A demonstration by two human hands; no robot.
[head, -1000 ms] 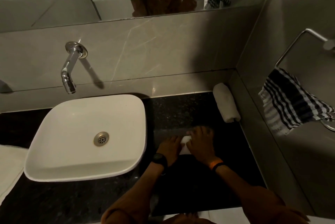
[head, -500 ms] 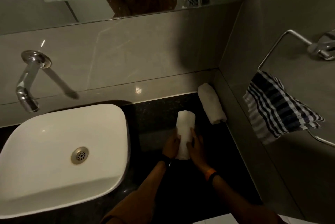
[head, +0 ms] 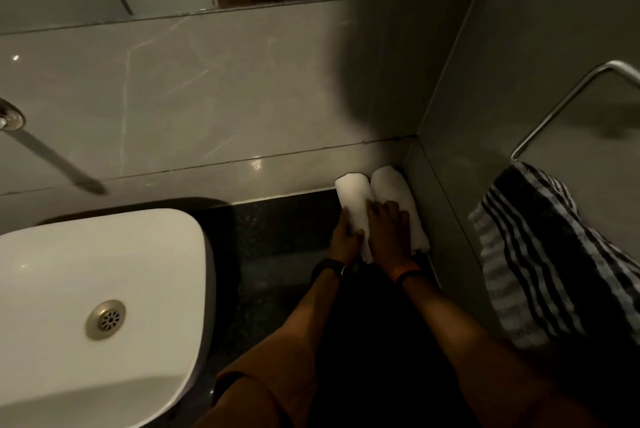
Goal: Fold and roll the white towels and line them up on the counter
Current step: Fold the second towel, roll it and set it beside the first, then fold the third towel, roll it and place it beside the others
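Two rolled white towels lie side by side in the back right corner of the black counter [head: 277, 237]. The newly rolled towel [head: 353, 199] is on the left, touching the first rolled towel [head: 398, 195] by the side wall. My left hand [head: 343, 240] grips the near end of the left roll from its left side. My right hand [head: 388, 237] rests over the near part of both rolls, fingers spread across them. The near ends of the rolls are hidden under my hands.
A white basin [head: 104, 289] fills the counter's left part, with a drain [head: 105, 319] in it. A striped cloth [head: 540, 254] hangs from a metal towel ring [head: 568, 98] on the right wall. The grey tiled back wall [head: 225, 98] and a mirror stand behind.
My hands carried the rolled towel from the middle of the counter to the back right corner and set it against the first roll. The view shifted right, hiding the tap.
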